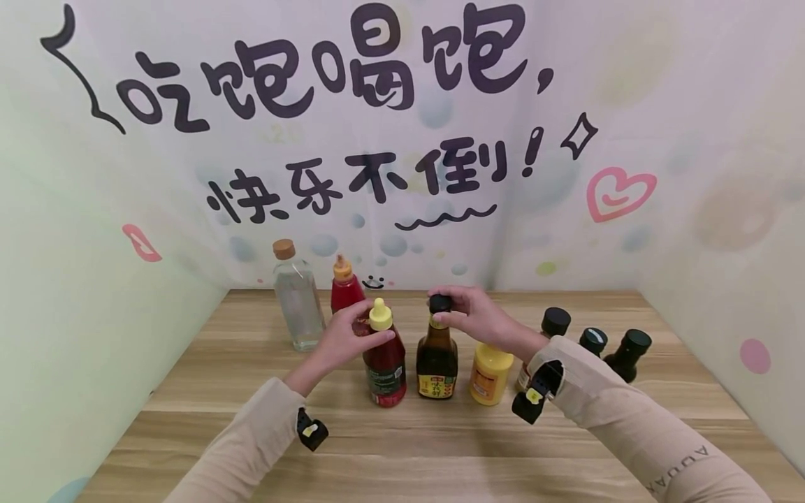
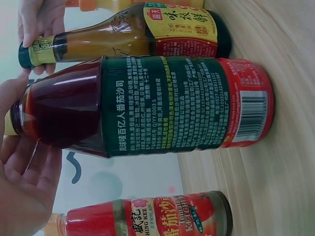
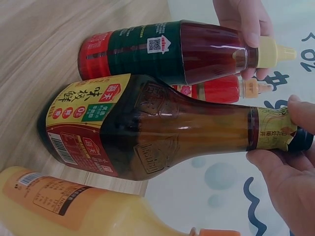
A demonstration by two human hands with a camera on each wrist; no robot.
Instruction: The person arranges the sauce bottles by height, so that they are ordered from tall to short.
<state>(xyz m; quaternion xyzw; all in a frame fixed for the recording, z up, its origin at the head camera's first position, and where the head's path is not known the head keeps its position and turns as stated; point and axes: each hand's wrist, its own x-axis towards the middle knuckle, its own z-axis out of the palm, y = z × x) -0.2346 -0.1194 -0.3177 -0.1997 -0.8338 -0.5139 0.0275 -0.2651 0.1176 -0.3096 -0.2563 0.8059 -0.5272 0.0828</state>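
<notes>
Near the middle of the table stands a dark red ketchup bottle (image 1: 385,370) with a yellow nozzle cap and a green label. My left hand (image 1: 342,339) holds it by the neck, thumb on the near side and fingers behind. Just right of it is a brown soy sauce bottle (image 1: 438,358) with a black cap and a yellow label, upright on the wood. The right hand (image 1: 479,320) grips that bottle at its neck, just under the cap, thumb and fingers on opposite sides. A narrow gap separates the two bottles in the head view.
Behind the left hand stand a clear bottle (image 1: 298,300) with a brown cap and a red Tomato Ketchup bottle (image 2: 172,216). A yellow bottle (image 1: 490,377) is below my right forearm. Several dark-capped bottles (image 1: 629,353) stand at right. A printed cloth (image 1: 440,244) backs the table (image 1: 402,454).
</notes>
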